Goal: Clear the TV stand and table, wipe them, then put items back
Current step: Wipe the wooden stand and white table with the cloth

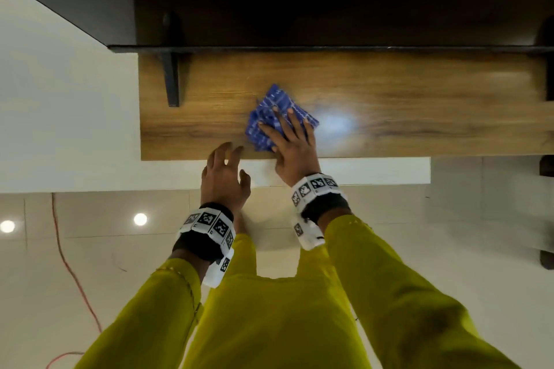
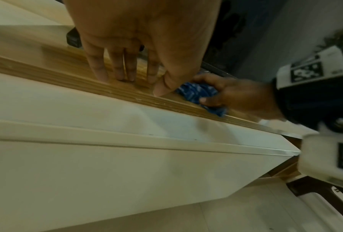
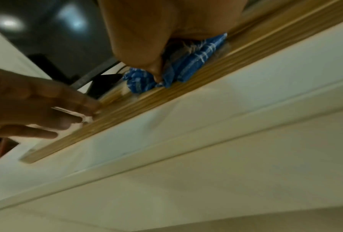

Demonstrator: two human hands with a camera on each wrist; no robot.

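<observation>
1. Your right hand (image 1: 295, 148) lies flat on the blue cloth (image 1: 274, 112), fingers straight and spread, pressing it onto the wooden top of the TV stand (image 1: 419, 105).
2. In the left wrist view, the thumb of that right hand (image 2: 236, 95) is tucked against the near side of the cloth (image 2: 194, 92). I cannot tell whether it pinches the fabric or only rests on it.
3. The cloth is crumpled, with white stripes, and sits left of centre on the top, near the front edge. In the right wrist view, the cloth (image 3: 178, 66) bunches under the palm of the right hand (image 3: 156, 34).
4. Your left hand (image 1: 224, 177) holds nothing. Its fingers are loosely apart, and the fingertips (image 2: 124, 75) rest at the front edge of the wooden top, just left of the cloth.
5. The two hands are close together but not touching.
6. A black bracket leg (image 1: 172, 81) stands on the top, to the far left of the cloth. The black lower edge of a TV screen (image 1: 329, 48) runs across just behind.
7. Below the wooden top is a white cabinet front (image 2: 107, 157).
8. A red cable (image 1: 70, 266) runs across the glossy tiled floor (image 1: 479, 278) at near left.
9. Both wrists carry bands with black-and-white markers; the sleeves are yellow-green.
</observation>
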